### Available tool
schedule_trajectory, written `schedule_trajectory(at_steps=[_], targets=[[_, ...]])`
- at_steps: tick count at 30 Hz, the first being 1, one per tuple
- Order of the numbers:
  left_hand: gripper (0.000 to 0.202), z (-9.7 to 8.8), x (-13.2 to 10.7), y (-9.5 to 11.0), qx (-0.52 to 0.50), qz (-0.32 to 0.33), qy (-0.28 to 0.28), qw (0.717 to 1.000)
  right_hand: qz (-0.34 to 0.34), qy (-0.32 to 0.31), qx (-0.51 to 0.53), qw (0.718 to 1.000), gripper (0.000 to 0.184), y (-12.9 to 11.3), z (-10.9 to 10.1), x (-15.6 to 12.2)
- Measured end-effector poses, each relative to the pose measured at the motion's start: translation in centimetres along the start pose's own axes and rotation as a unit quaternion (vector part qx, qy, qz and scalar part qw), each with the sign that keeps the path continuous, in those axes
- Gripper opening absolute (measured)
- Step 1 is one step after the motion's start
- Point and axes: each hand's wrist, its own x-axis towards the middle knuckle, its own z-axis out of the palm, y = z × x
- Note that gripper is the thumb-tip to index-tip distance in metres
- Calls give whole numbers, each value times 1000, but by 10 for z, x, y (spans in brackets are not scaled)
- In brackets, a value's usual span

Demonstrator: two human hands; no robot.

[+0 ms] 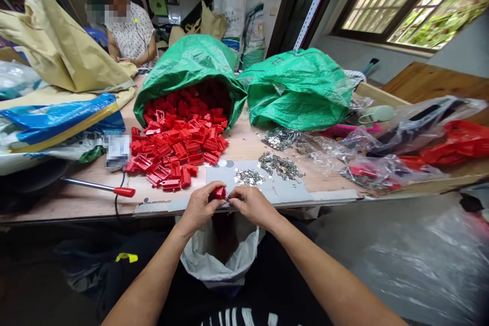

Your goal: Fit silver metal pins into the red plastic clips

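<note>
Between thumb and fingers of my left hand (201, 207) is a red plastic part (219, 192), held over the table's front edge. My right hand (252, 205) meets it from the other side, fingertips pinched at the part's edge on something small and dark that I cannot make out. Just behind my hands lie two heaps of small metal pieces, a bright heap (249, 177) and a darker heap (281, 165), on a grey sheet (225, 177). A pile of similar red parts (179, 147) spills from a green sack (187, 56). Below my hands, a white bag (239, 260) gapes in my lap.
A second green sack (298, 89) stands to the right, near clear plastic bags (382, 168). At left are a red-handled lever (124, 192), a blue and white sack (64, 122) and a tan sack (72, 46). Another person (132, 35) sits across the table.
</note>
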Motion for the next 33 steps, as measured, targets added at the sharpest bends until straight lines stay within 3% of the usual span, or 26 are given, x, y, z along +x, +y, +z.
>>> schedule_trajectory(at_steps=[4, 10, 27, 33], targets=[[32, -4, 0, -4, -28, 7, -38, 999, 17, -4, 68, 998, 8, 10, -2, -3], [33, -7, 0, -4, -49, 31, -60, 996, 8, 2, 56, 998, 6, 8, 1, -5], [42, 1, 3, -4, -15, 72, -38, 997, 8, -29, -14, 999, 11, -7, -3, 9], [42, 0, 5, -1, -12, 69, -42, 997, -4, -3, -29, 1000, 9, -6, 4, 7]])
